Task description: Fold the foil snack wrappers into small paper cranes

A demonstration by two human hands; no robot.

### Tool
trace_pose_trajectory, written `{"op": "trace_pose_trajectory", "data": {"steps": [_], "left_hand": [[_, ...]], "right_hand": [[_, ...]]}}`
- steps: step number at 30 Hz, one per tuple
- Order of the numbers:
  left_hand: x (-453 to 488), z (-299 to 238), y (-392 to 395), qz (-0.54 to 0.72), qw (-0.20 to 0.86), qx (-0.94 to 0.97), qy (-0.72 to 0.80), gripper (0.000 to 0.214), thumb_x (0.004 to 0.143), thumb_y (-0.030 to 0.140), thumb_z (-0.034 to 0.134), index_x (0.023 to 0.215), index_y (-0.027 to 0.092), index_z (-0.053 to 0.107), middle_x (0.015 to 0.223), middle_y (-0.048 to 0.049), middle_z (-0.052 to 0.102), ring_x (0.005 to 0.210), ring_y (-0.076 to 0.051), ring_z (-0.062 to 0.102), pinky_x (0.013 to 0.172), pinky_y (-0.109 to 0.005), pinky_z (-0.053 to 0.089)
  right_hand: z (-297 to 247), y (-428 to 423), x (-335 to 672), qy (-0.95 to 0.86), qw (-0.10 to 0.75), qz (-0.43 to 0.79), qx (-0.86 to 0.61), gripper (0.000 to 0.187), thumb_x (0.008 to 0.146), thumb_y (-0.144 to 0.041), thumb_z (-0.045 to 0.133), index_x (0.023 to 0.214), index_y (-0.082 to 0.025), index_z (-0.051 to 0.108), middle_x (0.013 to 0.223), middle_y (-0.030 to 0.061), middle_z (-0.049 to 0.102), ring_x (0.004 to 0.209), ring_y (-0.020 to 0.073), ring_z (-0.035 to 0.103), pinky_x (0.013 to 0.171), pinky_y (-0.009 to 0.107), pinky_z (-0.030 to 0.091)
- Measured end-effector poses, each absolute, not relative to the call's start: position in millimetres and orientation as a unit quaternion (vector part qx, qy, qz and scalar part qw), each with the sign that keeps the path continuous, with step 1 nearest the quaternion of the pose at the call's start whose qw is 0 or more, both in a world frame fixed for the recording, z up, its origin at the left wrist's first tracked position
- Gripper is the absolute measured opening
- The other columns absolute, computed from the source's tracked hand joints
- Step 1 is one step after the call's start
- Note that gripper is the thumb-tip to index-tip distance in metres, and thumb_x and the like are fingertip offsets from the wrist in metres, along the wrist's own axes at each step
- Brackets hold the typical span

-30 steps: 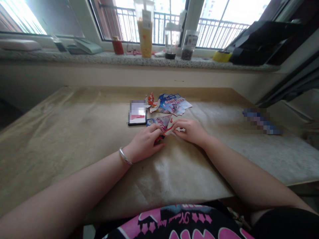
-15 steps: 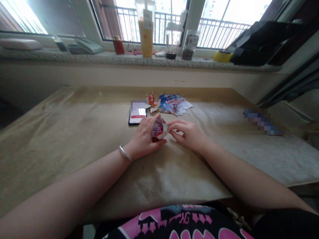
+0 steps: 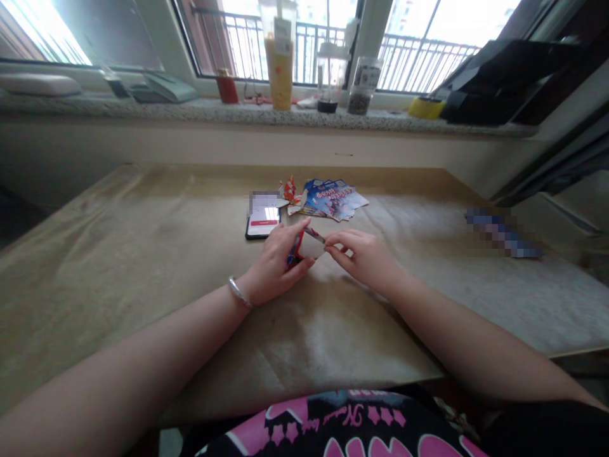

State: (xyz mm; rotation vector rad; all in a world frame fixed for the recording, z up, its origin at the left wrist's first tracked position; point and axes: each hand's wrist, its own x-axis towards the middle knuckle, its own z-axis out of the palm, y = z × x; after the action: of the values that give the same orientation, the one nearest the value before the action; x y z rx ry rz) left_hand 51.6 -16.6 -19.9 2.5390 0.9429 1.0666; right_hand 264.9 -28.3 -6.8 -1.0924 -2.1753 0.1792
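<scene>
The left hand (image 3: 275,261) grips the bent printed paper (image 3: 311,247) — seemingly steadying it — while the right hand (image 3: 360,254) pinches its edge.

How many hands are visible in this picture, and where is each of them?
2. The left hand, with a bracelet at its wrist, holds the packet from the left; the right hand pinches its right edge. No other hand shows.

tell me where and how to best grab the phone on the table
Probably pinched by its long left edge, from the person's left. The phone lies flat, screen up, that edge uncovered; the crumpled orange wrapper crowds its far right corner and the left hand its near right one.
</scene>
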Motion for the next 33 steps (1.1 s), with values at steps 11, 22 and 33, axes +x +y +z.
{"op": "trace_pose_trajectory", "data": {"steps": [11,22,33], "left_hand": [[53,-17,-22,0.425,0.168,0.839,0.295,0.046,0.086,0.025,0.057,0.13,0.022,0.043,0.12,-0.0097,0.057,0.11,-0.022,0.053,0.097,-0.04,0.041],[59,-12,-29,0.494,0.263,0.762,0.325,0.029,0.084,0.029,0.061,0.111,0.018,0.057,0.101,-0.0074,0.062,0.091,-0.018,0.06,0.084,-0.034,0.049],[57,-16,-27,0.507,0.282,0.75,0.318,0.028,0.083,0.029,0.063,0.108,0.019,0.058,0.103,-0.0077,0.063,0.093,-0.018,0.06,0.086,-0.037,0.05]], "right_hand": [[-5,-33,264,-0.823,0.408,0.043,-0.393,0.011,0.086,-0.02,0.052,0.084,-0.022,0.063,0.092,0.0033,0.07,0.08,0.0142,0.065,0.065,0.025,0.054],[-1,-40,259,-0.801,0.468,0.1,-0.36,0.011,0.083,-0.015,0.053,0.085,-0.022,0.062,0.093,0.0032,0.068,0.083,0.0129,0.064,0.06,0.022,0.056],[-11,-36,248,-0.674,0.537,0.314,-0.399,0.018,0.076,-0.033,0.068,0.086,-0.02,0.059,0.089,0.0034,0.066,0.078,0.013,0.064,0.064,0.026,0.058]]}}
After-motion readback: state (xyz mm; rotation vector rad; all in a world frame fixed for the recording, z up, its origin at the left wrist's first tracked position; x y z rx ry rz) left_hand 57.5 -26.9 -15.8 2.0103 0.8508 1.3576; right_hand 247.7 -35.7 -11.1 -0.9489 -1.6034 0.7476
